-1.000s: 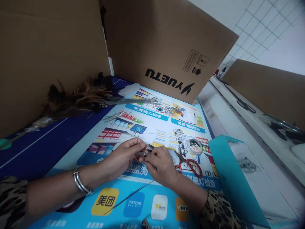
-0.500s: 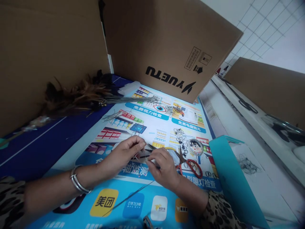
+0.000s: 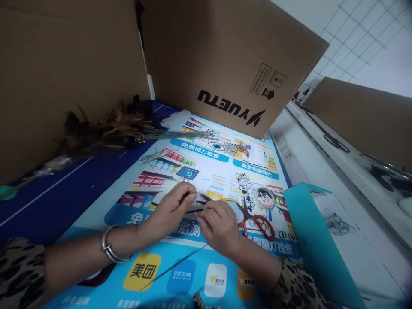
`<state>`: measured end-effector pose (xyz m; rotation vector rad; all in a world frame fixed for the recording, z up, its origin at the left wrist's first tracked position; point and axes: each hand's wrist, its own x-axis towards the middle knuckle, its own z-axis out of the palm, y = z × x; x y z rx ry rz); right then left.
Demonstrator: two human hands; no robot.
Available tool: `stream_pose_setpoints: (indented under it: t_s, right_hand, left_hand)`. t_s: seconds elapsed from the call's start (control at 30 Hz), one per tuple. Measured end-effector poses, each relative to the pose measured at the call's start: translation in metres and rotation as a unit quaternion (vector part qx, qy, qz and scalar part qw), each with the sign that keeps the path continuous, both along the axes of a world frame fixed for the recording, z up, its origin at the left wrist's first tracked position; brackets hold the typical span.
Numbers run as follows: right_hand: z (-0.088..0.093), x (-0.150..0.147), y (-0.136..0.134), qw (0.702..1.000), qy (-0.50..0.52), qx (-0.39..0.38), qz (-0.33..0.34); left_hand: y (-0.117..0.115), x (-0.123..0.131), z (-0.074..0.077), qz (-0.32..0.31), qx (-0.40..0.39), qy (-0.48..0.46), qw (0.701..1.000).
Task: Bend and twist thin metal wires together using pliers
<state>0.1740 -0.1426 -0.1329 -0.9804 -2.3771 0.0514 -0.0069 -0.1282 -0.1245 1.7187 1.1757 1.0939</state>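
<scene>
My left hand (image 3: 176, 207), with a silver bangle (image 3: 110, 245) on its wrist, is closed in a pinch over the printed mat. Just to its right, my right hand (image 3: 220, 226) is closed too, its thumb against curled fingers. A faint thin strand shows by the fingertips, but what each hand holds is too small to name. Dark pointed tool tips (image 3: 204, 198) show between and behind the hands. Scissors with red handles (image 3: 262, 226) lie open right of my right hand. Below the hands, thin dark wires (image 3: 175, 267) lie across the mat.
Brown feathers (image 3: 106, 128) and a bundle of thin metal wires (image 3: 180, 134) lie at the back left. Cardboard boxes (image 3: 225, 56) wall the rear. At right stands a teal box (image 3: 317, 231) beside tangled wire (image 3: 337, 224). Small black loops (image 3: 247, 201) lie near the scissors.
My left hand has turned slightly, its fingers curling more. My right fingers have closed a little and hide more of what is between them. The camera view has shifted slightly.
</scene>
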Motion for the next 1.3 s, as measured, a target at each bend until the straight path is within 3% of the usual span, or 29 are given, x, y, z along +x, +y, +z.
stream_pose_setpoints:
  t_s: [0.47,0.7,0.83,1.3]
  right_hand:
    - [0.0,-0.001,0.0,0.993,0.09,-0.069,0.015]
    - [-0.007,-0.004,0.001,0.96,0.135,-0.234,-0.076]
    - [-0.003,-0.007,0.002,0.941,0.146,-0.292,-0.09]
    - [-0.003,-0.01,0.0,0.961,0.1,-0.232,-0.111]
  left_hand:
    - [0.0,-0.004,-0.002,-0.034,0.003,-0.024,0.999]
    - [-0.001,-0.002,-0.006,-0.057,-0.007,-0.049,0.997]
    - [-0.001,-0.002,-0.007,-0.062,-0.014,-0.054,0.997]
    - [-0.002,0.0,-0.007,-0.078,-0.034,-0.07,0.994]
